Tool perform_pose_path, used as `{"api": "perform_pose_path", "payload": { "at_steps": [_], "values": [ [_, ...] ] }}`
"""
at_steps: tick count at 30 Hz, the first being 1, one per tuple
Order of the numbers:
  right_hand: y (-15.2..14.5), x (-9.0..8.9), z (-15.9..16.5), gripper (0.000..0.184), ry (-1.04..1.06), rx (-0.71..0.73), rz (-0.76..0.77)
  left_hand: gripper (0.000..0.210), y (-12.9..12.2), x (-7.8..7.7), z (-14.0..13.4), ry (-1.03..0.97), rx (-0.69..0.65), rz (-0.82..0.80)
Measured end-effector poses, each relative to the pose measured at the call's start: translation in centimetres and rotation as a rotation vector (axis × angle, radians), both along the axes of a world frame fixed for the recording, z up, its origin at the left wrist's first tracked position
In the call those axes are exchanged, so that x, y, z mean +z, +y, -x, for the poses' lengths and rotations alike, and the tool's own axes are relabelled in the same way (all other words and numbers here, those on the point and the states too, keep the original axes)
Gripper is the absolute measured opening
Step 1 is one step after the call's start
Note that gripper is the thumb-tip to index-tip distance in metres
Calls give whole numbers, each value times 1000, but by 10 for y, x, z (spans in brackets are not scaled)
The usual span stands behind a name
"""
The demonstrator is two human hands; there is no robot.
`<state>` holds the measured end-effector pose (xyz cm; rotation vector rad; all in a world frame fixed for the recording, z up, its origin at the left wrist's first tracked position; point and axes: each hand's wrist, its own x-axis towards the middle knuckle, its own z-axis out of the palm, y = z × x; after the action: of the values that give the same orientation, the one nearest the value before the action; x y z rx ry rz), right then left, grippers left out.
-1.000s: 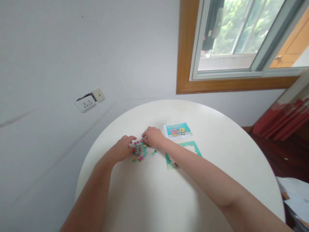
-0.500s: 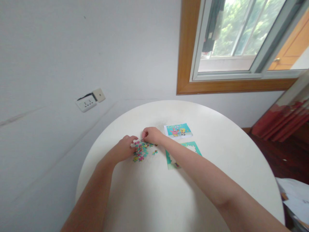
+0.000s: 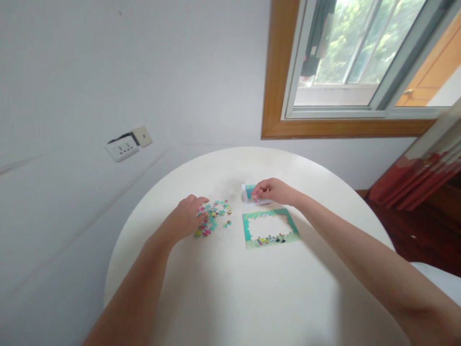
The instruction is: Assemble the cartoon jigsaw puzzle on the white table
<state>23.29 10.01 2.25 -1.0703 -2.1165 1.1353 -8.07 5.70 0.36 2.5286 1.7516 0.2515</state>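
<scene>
My left hand (image 3: 188,215) rests at the left side of a heap of small coloured jigsaw puzzle pieces (image 3: 213,215), its fingers apart and the thumb touching the heap. My right hand (image 3: 271,190) is over the picture card (image 3: 248,191) and covers most of it. Its thumb and fingers are pinched on a small pinkish puzzle piece (image 3: 255,197), partly hidden by the fingertips. Nearer to me lies the puzzle frame (image 3: 248,235), a teal and green border with a bare white middle and several figures along its lower edge.
Everything lies on a round white table (image 3: 230,288). One loose puzzle piece (image 3: 227,224) sits just right of the heap. Behind the table are a wall with a power socket (image 3: 122,148) and a wood-framed window (image 3: 272,96). A red and beige curtain (image 3: 399,173) hangs at the right.
My right hand has moved from the heap rightward to above the picture card, uncovering the puzzle frame. My left hand stays by the heap. The view has shifted slightly.
</scene>
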Motion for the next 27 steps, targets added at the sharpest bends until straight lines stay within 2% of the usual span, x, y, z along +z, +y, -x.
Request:
{"api": "perform_pose_path", "payload": {
  "at_steps": [3, 8, 15, 21, 27],
  "values": [
    [-6, -10, 4, 20, -87, -21, -45, 41, 1, 0, 4, 15, 22, 36],
    [-13, -22, 44, 17, -142, -10, -110, 43, 2, 4, 11, -13, 102, 133],
    [-19, -22, 90, 20, -238, 38, -169, 40, 3, 6, 16, -74, 99, 152],
    [-23, -22, 99, 21, -302, 73, -233, 39, 2, 5, 14, -87, 75, 152],
    [-6, -26, 92, 25, -330, -19, -324, 40, 2, 1, 12, -99, 84, 142]
  ]
}}
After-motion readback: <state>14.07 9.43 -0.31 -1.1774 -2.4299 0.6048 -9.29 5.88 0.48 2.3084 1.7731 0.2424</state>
